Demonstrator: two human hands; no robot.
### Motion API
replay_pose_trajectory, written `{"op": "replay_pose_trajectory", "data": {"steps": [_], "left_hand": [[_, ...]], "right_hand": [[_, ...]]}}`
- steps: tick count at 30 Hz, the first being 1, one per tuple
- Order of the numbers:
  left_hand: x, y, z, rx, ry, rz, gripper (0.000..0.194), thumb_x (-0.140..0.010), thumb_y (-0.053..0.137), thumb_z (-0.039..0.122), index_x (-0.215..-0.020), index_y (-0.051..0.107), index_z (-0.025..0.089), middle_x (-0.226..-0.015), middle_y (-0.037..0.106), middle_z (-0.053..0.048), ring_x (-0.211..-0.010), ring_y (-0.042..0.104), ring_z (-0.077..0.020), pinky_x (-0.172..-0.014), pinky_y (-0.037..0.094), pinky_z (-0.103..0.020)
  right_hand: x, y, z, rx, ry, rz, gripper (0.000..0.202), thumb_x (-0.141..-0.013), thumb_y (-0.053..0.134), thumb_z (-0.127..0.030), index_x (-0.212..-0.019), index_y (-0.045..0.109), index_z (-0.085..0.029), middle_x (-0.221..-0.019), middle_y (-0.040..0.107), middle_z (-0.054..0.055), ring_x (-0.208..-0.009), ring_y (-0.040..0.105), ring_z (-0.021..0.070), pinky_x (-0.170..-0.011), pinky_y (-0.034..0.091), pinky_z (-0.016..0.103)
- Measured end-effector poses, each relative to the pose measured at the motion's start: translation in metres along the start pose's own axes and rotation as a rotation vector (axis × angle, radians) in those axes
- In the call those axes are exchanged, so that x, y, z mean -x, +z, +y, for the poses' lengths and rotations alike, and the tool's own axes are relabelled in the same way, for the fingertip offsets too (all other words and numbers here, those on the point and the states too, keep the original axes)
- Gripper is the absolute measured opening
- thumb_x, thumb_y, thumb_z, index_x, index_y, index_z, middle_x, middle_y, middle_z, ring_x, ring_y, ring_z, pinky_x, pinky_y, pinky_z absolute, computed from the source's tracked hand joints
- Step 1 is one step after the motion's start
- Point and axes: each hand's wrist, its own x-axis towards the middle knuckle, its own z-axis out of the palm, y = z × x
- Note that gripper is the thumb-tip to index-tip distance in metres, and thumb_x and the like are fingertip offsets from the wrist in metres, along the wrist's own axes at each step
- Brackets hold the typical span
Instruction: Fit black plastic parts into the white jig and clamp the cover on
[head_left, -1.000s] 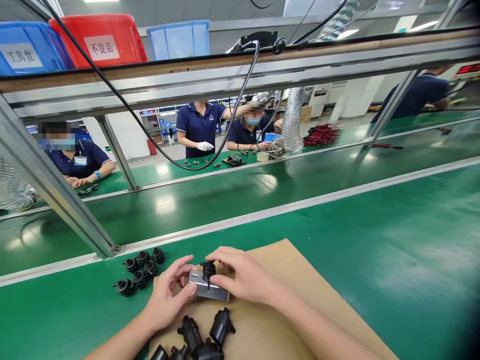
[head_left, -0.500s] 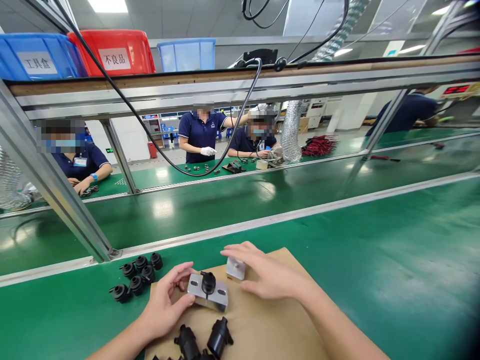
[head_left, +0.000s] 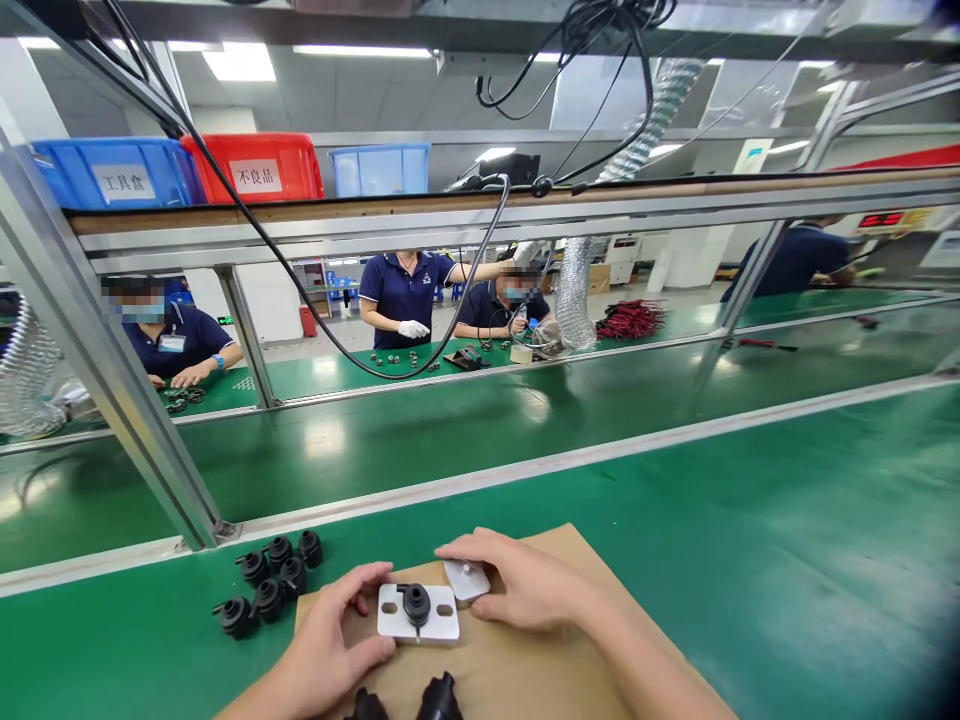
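A flat metal plate (head_left: 442, 622) lies on a brown cardboard sheet (head_left: 525, 680) with a small black plastic part (head_left: 416, 603) seated in its middle. My left hand (head_left: 330, 650) holds the plate by its left edge, thumb and finger pinching it. Just right of the plate, my right hand (head_left: 525, 590) grips a small pale metal block (head_left: 465, 578), tilted and lifted a little off the cardboard.
Several black plastic parts (head_left: 268, 590) sit grouped on the green belt left of the cardboard; two more black parts (head_left: 439, 697) lie at the bottom edge. A slanted aluminium post (head_left: 112, 370) rises at left. People work across the far belt, under bins (head_left: 255, 165) on a shelf.
My right hand left the black part on the plate and picked up the small metal block beside it. The plate now lies flat. The camera has tilted upward.
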Motion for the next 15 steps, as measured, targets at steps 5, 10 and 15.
{"op": "replay_pose_trajectory", "data": {"steps": [5, 10, 15], "left_hand": [[0.0, -0.001, 0.002, 0.018, 0.01, -0.006, 0.071, -0.083, 0.079, 0.03, -0.151, 0.057, 0.027, -0.141, 0.066, -0.007, -0.11, 0.06, -0.0238, -0.109, 0.045, -0.041], [0.0, 0.004, -0.006, 0.049, 0.006, 0.008, 0.087, -0.069, 0.092, 0.03, -0.15, 0.059, 0.025, -0.138, 0.067, -0.01, -0.11, 0.061, -0.0273, -0.106, 0.046, -0.041], [-0.001, 0.009, -0.009, 0.112, 0.044, 0.003, 0.091, -0.065, 0.097, 0.037, -0.147, 0.061, 0.023, -0.133, 0.069, -0.011, -0.108, 0.061, -0.0282, -0.101, 0.048, -0.04]], "right_hand": [[-0.008, 0.005, -0.008, -0.052, -0.031, 0.183, 0.068, -0.084, 0.075, -0.028, -0.15, 0.06, -0.025, -0.124, 0.061, 0.009, -0.107, 0.062, 0.0271, -0.097, 0.051, 0.041], [-0.004, 0.023, -0.04, -0.136, -0.201, 0.24, 0.07, -0.083, 0.075, -0.028, -0.151, 0.058, -0.026, -0.119, 0.062, 0.008, -0.105, 0.059, 0.0261, -0.093, 0.051, 0.039], [0.004, 0.036, -0.058, 0.005, -0.255, 0.112, 0.074, -0.084, 0.078, -0.022, -0.153, 0.054, -0.03, -0.139, 0.061, 0.006, -0.13, 0.049, 0.0316, -0.114, 0.043, 0.047]]}}
